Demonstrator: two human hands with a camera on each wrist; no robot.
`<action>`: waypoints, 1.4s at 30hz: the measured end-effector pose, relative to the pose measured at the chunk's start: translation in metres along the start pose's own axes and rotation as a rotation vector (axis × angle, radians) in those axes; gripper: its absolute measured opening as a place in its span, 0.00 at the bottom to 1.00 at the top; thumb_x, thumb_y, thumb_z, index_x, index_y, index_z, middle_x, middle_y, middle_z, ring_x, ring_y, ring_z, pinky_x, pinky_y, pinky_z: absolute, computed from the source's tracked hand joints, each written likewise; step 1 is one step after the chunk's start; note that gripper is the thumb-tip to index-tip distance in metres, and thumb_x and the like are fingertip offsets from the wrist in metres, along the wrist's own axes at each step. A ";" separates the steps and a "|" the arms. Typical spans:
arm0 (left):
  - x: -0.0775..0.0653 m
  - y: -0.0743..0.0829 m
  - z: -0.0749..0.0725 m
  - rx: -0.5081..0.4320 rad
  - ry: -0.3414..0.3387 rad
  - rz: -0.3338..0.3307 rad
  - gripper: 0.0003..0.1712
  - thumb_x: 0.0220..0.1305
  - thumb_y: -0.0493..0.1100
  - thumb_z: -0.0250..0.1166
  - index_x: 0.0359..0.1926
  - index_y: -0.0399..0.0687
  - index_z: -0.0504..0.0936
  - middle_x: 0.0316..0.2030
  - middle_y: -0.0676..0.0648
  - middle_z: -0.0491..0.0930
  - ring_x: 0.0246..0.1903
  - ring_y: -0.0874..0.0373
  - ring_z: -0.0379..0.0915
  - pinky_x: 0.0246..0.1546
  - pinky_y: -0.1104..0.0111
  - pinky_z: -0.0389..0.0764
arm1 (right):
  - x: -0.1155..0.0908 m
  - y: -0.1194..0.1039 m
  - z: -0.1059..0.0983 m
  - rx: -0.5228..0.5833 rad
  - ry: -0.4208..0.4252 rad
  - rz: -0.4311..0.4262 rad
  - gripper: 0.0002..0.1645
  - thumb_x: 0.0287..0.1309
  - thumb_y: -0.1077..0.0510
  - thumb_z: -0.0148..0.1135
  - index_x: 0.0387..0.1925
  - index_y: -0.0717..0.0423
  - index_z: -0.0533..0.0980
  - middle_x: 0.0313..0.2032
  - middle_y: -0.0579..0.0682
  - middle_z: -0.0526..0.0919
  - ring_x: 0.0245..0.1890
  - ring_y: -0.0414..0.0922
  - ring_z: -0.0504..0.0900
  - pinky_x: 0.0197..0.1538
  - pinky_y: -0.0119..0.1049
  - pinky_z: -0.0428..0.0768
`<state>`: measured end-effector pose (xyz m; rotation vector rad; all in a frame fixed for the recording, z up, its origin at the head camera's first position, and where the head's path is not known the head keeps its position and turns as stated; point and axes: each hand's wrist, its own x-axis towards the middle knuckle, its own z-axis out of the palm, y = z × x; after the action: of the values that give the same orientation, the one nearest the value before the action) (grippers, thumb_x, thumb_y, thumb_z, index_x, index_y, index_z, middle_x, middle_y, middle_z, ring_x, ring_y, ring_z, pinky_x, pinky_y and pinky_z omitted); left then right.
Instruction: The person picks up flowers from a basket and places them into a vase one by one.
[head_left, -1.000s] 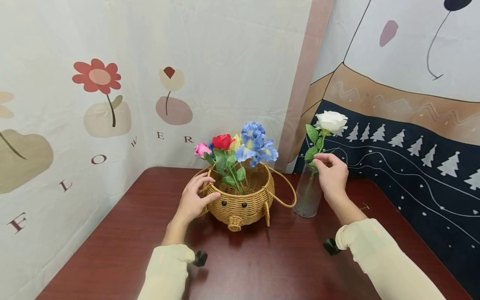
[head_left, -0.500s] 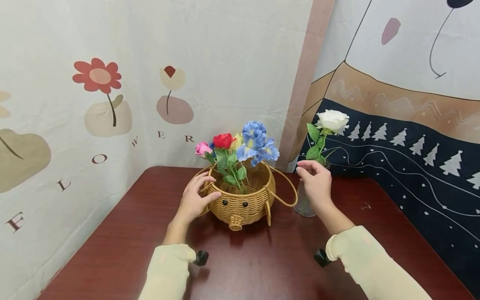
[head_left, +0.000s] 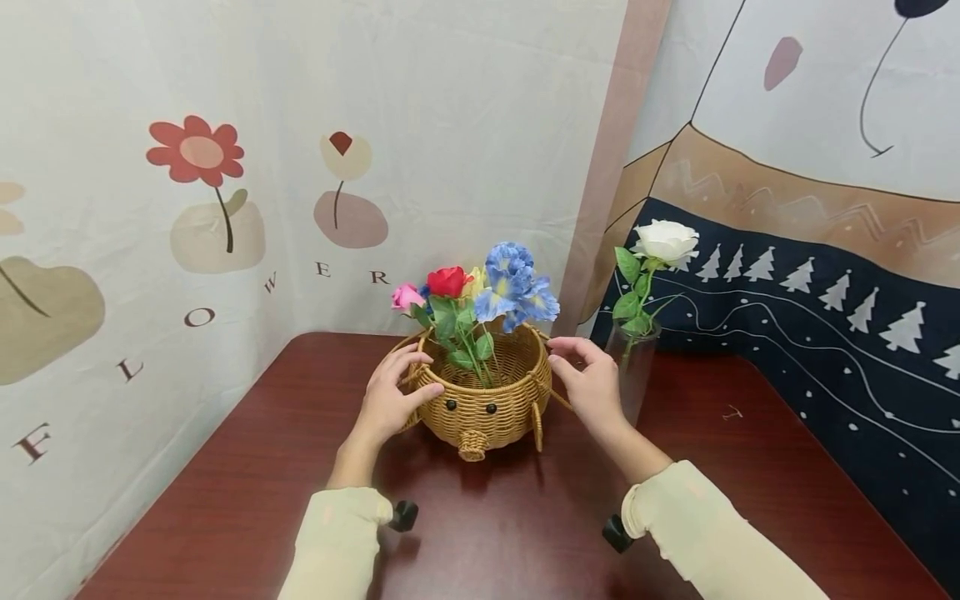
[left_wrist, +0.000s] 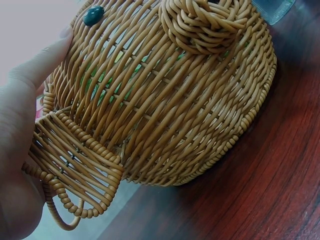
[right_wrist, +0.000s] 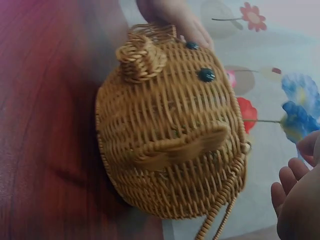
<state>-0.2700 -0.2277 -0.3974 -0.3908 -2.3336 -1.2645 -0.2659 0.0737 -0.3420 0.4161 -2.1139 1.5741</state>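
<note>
A wicker basket (head_left: 480, 425) with a snout and black eyes stands on the table, handles hanging at its sides. My left hand (head_left: 390, 392) holds its left rim, the thumb (left_wrist: 50, 57) lying along the outside near an eye. Inside the basket are a pink rose (head_left: 407, 297), a red rose (head_left: 447, 282), a yellow flower (head_left: 474, 283) and a blue iris (head_left: 513, 283). My right hand (head_left: 592, 383) is beside the right rim, fingers loosely bent and holding nothing. Behind it a clear vase (head_left: 637, 358), partly hidden by this hand, bears a white rose (head_left: 666, 242).
The dark red tabletop (head_left: 480, 533) stretches toward me. A pale flower-print cloth (head_left: 465, 125) hangs behind, and a dark tree-patterned cloth (head_left: 810, 333) hangs on the right. Both sleeves carry black wrist devices (head_left: 403, 516).
My right hand has moved left, from the white rose's stem at the vase's mouth to the basket's right rim. The white rose stays in the vase. My left hand has stayed on the basket.
</note>
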 end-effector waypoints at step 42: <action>0.001 -0.004 0.001 0.021 0.008 0.016 0.25 0.52 0.52 0.75 0.50 0.53 0.80 0.65 0.46 0.68 0.67 0.47 0.57 0.62 0.46 0.61 | 0.040 -0.028 0.098 -0.464 -0.373 0.217 0.37 0.63 0.46 0.62 0.70 0.50 0.65 0.63 0.61 0.71 0.62 0.58 0.69 0.60 0.53 0.70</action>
<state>-0.2734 -0.2286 -0.4003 -0.3955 -2.3307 -1.2312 -0.3033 -0.0264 -0.3205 0.3446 -2.7994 1.1121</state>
